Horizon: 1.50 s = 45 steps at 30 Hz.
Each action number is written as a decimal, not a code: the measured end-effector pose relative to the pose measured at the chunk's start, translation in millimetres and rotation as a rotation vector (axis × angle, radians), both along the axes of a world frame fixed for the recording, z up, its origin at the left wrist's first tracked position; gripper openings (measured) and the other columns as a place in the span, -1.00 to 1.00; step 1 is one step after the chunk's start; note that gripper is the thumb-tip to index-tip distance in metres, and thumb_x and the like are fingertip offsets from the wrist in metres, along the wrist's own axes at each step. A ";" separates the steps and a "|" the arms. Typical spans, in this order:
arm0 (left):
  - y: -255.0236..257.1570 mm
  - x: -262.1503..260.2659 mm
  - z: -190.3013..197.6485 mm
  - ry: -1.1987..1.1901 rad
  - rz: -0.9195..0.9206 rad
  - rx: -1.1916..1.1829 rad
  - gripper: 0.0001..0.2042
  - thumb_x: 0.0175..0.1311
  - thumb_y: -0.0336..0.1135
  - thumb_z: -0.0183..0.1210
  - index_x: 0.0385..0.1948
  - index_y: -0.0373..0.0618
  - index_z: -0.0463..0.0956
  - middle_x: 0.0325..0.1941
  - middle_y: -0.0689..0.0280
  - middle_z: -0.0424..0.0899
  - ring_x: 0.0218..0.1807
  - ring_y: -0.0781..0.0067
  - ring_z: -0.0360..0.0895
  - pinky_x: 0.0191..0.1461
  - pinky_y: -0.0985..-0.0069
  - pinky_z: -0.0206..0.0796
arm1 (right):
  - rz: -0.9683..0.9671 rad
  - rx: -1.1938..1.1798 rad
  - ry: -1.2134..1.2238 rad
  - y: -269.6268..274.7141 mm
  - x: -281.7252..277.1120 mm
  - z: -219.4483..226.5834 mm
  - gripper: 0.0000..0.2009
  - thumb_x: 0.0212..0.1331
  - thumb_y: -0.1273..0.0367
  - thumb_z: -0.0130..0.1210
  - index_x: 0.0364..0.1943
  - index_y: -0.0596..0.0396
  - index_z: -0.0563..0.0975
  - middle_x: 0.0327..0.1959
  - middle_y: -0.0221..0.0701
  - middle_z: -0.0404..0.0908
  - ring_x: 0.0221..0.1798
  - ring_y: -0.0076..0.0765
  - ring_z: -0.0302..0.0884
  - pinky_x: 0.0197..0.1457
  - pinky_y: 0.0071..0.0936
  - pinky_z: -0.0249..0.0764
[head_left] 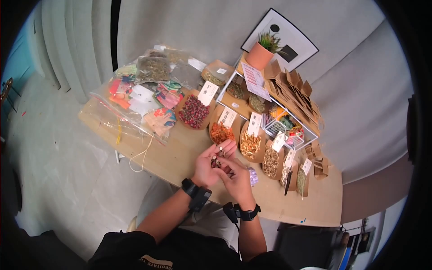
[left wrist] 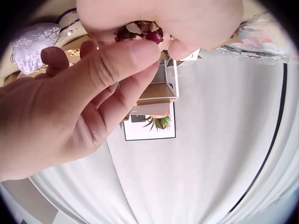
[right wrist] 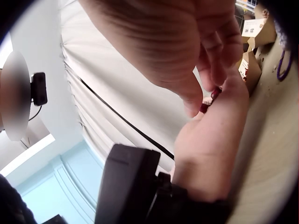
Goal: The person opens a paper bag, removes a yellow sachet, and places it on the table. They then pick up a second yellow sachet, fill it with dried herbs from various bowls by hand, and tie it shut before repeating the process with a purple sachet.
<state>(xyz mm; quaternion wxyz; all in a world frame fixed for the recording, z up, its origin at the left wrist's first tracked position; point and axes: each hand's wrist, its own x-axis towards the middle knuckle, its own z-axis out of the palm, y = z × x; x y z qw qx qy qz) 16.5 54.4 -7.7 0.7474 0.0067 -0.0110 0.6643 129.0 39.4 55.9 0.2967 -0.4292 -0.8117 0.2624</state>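
Note:
My left hand (head_left: pixel 206 171) is cupped palm up over the table's front edge, with a small heap of dried flower bits (head_left: pixel 216 162) in the palm. Dark red dried rosebuds (left wrist: pixel 152 35) and paler pieces show in the left wrist view. My right hand (head_left: pixel 236 181) reaches over that palm from the right. Its thumb and fingertips meet among the bits, with red rosebuds (right wrist: pixel 211 99) between them in the right wrist view. Part of the heap is hidden behind the right fingers. Close beside the right hand lies a purple lace pouch (head_left: pixel 253 177).
Paper trays of dried rosebuds (head_left: pixel 194 111), orange petals (head_left: pixel 222 133), yellow slices (head_left: pixel 250 145) and other herbs line the table (head_left: pixel 288 210). A plastic bag of printed pouches (head_left: pixel 135 101) lies left. Behind stands a shelf with a potted plant (head_left: pixel 261 55) and paper bags (head_left: pixel 294 90).

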 end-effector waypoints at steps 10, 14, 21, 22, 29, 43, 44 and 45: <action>1.3 8.9 0.7 -0.095 -0.075 -0.003 -0.51 0.53 -0.19 -0.33 0.32 -0.37 0.19 0.42 -0.03 0.26 0.47 0.08 0.17 0.56 0.19 -0.05 | -0.136 -0.014 0.312 -7.3 1.7 -12.0 -0.80 0.14 0.50 0.26 -0.13 0.15 0.64 -0.35 -0.37 0.63 -0.39 -0.53 0.54 -0.35 -0.61 0.44; 0.3 6.5 -0.2 -0.127 -0.091 -0.016 -0.51 0.53 -0.18 -0.31 0.32 -0.34 0.20 0.41 -0.03 0.26 0.46 0.09 0.18 0.56 0.18 -0.05 | -0.249 -0.096 0.371 -10.0 3.7 -6.5 -0.84 0.16 0.52 0.25 -0.17 0.18 0.62 -0.38 -0.46 0.62 -0.42 -0.66 0.44 -0.37 -0.70 0.38; 0.0 6.0 -0.4 -0.034 -0.022 0.024 -0.48 0.53 -0.17 -0.31 0.34 -0.40 0.14 0.44 -0.06 0.21 0.48 0.07 0.14 0.55 0.22 -0.02 | -0.104 0.164 -0.003 -5.4 7.1 -14.4 -0.84 0.12 0.52 0.26 -0.20 0.16 0.63 -0.44 -0.37 0.61 -0.46 -0.55 0.52 -0.43 -0.56 0.42; -0.1 6.0 -0.5 -0.017 -0.016 0.030 -0.48 0.53 -0.17 -0.32 0.34 -0.41 0.14 0.44 -0.07 0.20 0.49 0.06 0.14 0.55 0.22 -0.01 | -0.113 0.148 -0.009 -6.0 6.2 -13.3 -0.84 0.12 0.51 0.26 -0.20 0.16 0.63 -0.44 -0.36 0.61 -0.46 -0.56 0.51 -0.42 -0.56 0.42; -0.1 5.2 -1.5 -0.054 0.001 -0.019 -0.48 0.54 -0.16 -0.33 0.34 -0.41 0.15 0.41 -0.07 0.26 0.45 0.06 0.20 0.52 0.22 0.03 | -0.186 -0.178 0.281 -7.2 6.5 -13.5 -0.83 0.17 0.52 0.25 -0.16 0.20 0.60 -0.41 -0.52 0.61 -0.45 -0.72 0.42 -0.42 -0.68 0.32; 9.2 6.1 -25.0 -0.211 0.088 0.044 -0.58 0.52 -0.18 -0.25 0.15 -0.33 0.38 0.15 0.11 0.56 0.22 0.22 0.48 0.36 0.28 0.27 | 0.013 -0.315 0.357 44.4 -42.3 24.8 -0.82 0.23 0.52 0.19 -0.11 0.28 0.59 -0.35 -0.47 0.67 -0.40 -0.74 0.47 -0.38 -0.72 0.39; 8.2 6.3 -23.4 -0.172 0.099 -0.020 -0.58 0.52 -0.17 -0.26 0.15 -0.32 0.38 0.14 0.14 0.57 0.22 0.25 0.48 0.36 0.29 0.27 | 0.026 -0.311 0.343 49.8 -49.9 28.1 -0.81 0.24 0.51 0.19 -0.10 0.29 0.58 -0.36 -0.47 0.67 -0.40 -0.73 0.48 -0.38 -0.70 0.39; 11.8 6.2 -38.0 -0.181 0.048 0.050 -0.56 0.53 -0.16 -0.26 0.16 -0.32 0.38 0.13 0.14 0.57 0.22 0.25 0.48 0.37 0.30 0.26 | 0.011 -0.168 0.177 58.9 -60.7 40.8 -0.79 0.24 0.47 0.20 -0.09 0.31 0.58 -0.41 -0.48 0.67 -0.43 -0.71 0.47 -0.39 -0.66 0.40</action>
